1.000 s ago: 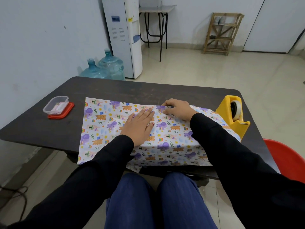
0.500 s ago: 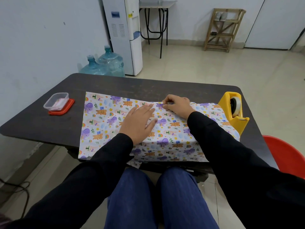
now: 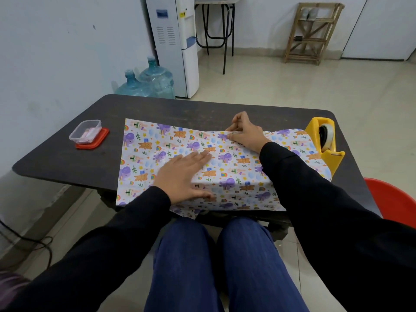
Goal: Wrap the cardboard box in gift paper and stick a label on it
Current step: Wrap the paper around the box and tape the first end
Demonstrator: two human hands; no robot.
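**Left:** a clear plastic container (image 3: 85,131) stands on a red lid (image 3: 100,141) on the dark table (image 3: 67,161).

**Centre:** the printed gift paper (image 3: 155,143) lies spread on the table and is draped over a raised, block-shaped form. The cardboard box itself is hidden beneath the paper. The left hand (image 3: 182,176) presses flat on the paper, fingers straight. The right hand (image 3: 244,135), fingers curled, pinches the paper's far edge.

**Right:** a yellow tape dispenser (image 3: 325,154) stands just beside the paper's right end, and a red chair (image 3: 398,201) is beyond the table.
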